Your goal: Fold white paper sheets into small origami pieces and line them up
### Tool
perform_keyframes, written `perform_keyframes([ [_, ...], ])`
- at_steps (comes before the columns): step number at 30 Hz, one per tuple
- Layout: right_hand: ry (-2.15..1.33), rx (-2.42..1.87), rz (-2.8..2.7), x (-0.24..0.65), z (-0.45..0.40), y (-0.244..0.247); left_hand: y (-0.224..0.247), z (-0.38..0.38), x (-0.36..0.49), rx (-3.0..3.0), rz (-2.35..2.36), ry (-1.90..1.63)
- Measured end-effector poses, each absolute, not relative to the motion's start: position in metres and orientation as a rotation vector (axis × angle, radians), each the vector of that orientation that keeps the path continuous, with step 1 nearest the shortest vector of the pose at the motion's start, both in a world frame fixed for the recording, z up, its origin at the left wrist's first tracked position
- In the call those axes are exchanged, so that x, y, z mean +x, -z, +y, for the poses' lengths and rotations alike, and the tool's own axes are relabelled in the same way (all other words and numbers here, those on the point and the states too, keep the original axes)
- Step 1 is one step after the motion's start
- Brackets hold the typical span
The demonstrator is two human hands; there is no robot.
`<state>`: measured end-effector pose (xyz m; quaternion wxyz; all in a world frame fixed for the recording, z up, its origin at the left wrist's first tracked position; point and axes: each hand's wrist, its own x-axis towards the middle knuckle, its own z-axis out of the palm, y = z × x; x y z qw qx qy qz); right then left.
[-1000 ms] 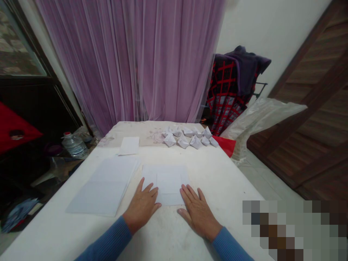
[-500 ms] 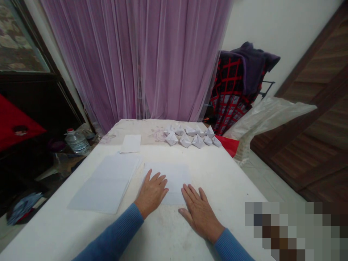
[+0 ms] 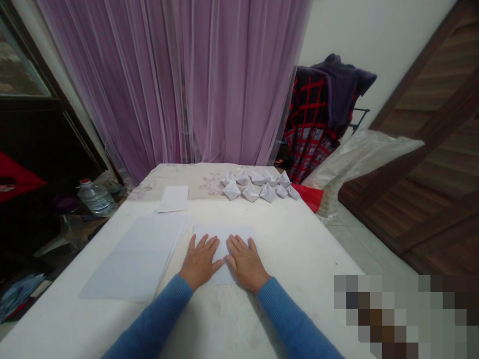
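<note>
My left hand (image 3: 200, 262) and my right hand (image 3: 246, 264) lie flat, side by side, on a white paper sheet (image 3: 222, 247), their thumbs almost meeting at its middle. Neither hand grips anything. To the left of my left hand lies a wide stack of white paper (image 3: 134, 257). A small single sheet (image 3: 173, 198) sits farther back. Several folded paper boats (image 3: 259, 187) stand in a cluster at the far end of the white-covered table (image 3: 299, 249).
A red plastic bag (image 3: 309, 197) and a large translucent sack (image 3: 359, 164) lie beyond the table's right edge. A water bottle (image 3: 95, 198) stands on the floor at left. A purple curtain (image 3: 224, 75) hangs behind the table, with dark clothes (image 3: 322, 109) on a rack beside it.
Both hands have slid inward across the sheet and now nearly touch, the right hand moving most. The view has also shifted slightly.
</note>
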<state>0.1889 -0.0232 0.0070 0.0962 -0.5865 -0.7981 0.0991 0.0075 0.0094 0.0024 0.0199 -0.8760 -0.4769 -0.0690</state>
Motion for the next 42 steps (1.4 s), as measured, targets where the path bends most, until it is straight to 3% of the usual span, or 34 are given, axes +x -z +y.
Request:
perform_keyframes([
  [11, -0.234, -1.815, -2.360, 0.201, -0.026, 0.007, 0.013, 0.014, 0.001, -2.711, -1.388, 0.267],
  [26, -0.171, -1.943, -2.355, 0.236, -0.040, 0.000, -0.007, 0.036, -0.018, -2.960, -1.330, -0.058],
  [42, -0.237, -1.852, -2.296, 0.182, -0.029, 0.006, -0.024, 0.037, -0.012, -2.964, -1.391, -0.175],
])
